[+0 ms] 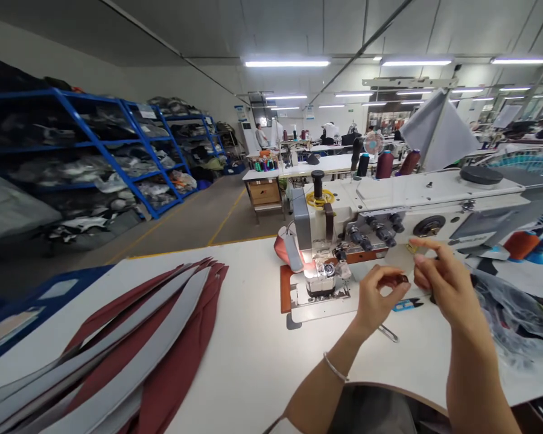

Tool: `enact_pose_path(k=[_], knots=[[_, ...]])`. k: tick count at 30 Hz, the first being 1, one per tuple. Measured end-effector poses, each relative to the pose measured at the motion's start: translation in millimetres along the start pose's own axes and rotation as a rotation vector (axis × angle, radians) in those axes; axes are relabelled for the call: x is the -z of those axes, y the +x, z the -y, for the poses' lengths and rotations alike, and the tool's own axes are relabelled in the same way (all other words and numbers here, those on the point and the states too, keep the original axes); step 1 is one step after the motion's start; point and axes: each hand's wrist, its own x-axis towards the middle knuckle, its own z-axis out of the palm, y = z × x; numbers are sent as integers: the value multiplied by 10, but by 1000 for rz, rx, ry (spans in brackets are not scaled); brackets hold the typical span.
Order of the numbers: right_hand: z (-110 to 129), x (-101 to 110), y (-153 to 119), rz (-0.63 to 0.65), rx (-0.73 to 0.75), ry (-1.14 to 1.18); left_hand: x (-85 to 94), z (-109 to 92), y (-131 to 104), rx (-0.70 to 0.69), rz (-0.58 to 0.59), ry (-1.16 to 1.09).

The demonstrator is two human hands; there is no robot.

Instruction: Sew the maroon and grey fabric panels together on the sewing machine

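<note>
My left hand [376, 296] is closed, thumb and fingertips pinching a small dark round piece that looks like a bobbin [402, 279]. Just to its right is my right hand [447, 282], its thumb and fingers drawn together with the index finger reaching up and left; anything thin between them is too small to make out. Both hands are above the table in front of the white sewing machine [438, 199], right of its lit needle area. Beneath them lie blue thread snips [406, 305] and metal tweezers [389, 333].
Maroon and grey fabric pieces [163, 343] lie stacked on the table's left [248, 349]. At right are a clear plastic bag [511, 313] and orange and blue thread cones [522, 244]. Maroon cones [384, 164] stand behind the machine. Blue shelving [113, 163] and a distant person [261, 136] are farther back.
</note>
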Motion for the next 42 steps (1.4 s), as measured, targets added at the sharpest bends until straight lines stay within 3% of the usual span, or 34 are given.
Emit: enact_pose_path(k=[4,7,9,13,18,20,23,27,29,32,35,42], knots=[[-578,-205,-313,77,-132,-183,224,278,-407,199,-167,-193],[-1109,-489,-569,149,-178,-349,440,519,-736,300,-309,-161],[-1322,-675,-708,274,-217,-320,593,601,-896,336,-388,-80],[-1382,-969,-840,489,-390,14,844,602,-1064,343,-463,85],[-1333,-1204,-825,591,-599,476,1039,533,-1120,216,-436,276],[-1357,-1247,-789,578,-644,564,1139,500,-1090,125,-367,435],[-1371,-1273,-683,535,-618,572,1328,443,-931,-85,-172,726],[-1305,-1308,-427,469,-515,505,1543,386,-519,-420,84,1161],[-1276,-1337,-275,426,-447,475,1595,373,-305,-495,163,1355],[-1309,-1377,-81,367,-361,377,1597,373,-72,-468,198,1561],[-1422,-1394,22,334,-297,211,1533,379,43,-333,238,1679],[-1480,-1396,-24,317,-111,-242,1351,232,131,-113,315,1764]])
